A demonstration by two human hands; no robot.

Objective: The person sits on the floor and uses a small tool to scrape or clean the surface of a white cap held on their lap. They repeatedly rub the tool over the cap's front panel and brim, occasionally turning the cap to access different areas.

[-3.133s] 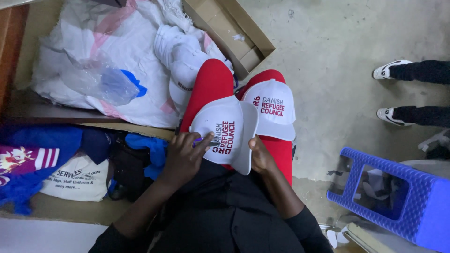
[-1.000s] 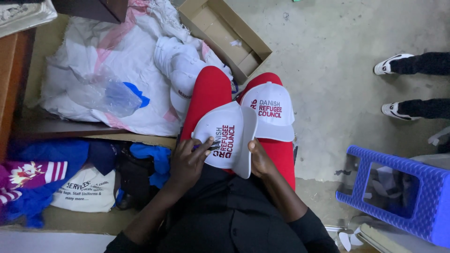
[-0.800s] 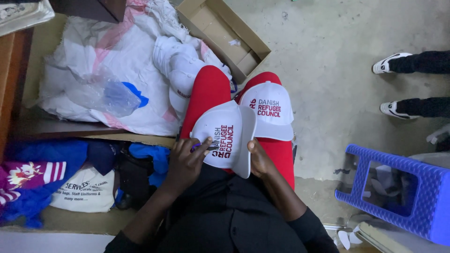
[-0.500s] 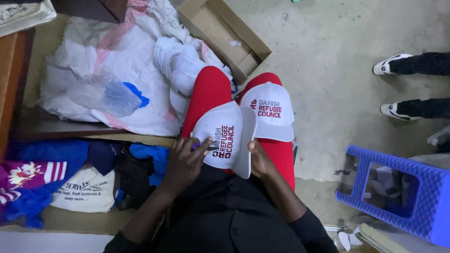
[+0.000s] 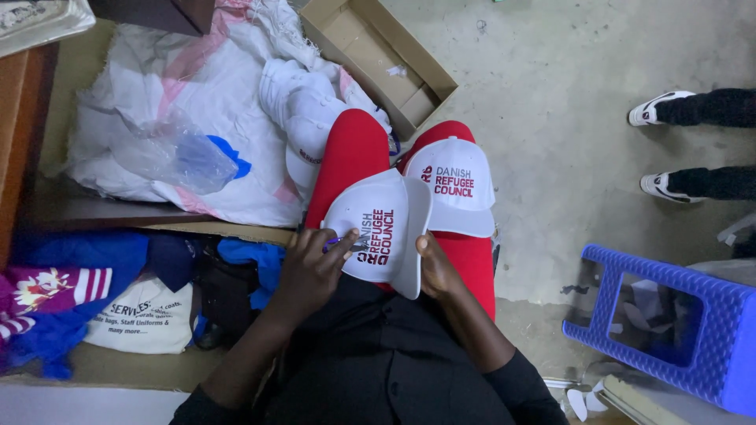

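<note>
The white cap [image 5: 378, 232] lies on your lap between your hands, crown under your left hand [image 5: 311, 271], brim edge against your right hand [image 5: 435, 267] — its long axis runs across, left hand to right. Your left fingers curl onto the crown's printed side, pinching something small and blue; your right thumb and fingers clasp the brim. A second white cap [image 5: 457, 185] rests just beyond, on your right knee. Against the earlier frames, little differs — both hands keep their hold.

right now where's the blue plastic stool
In the head view the blue plastic stool stands on the concrete floor at lower right, beside the person's right leg.
</note>
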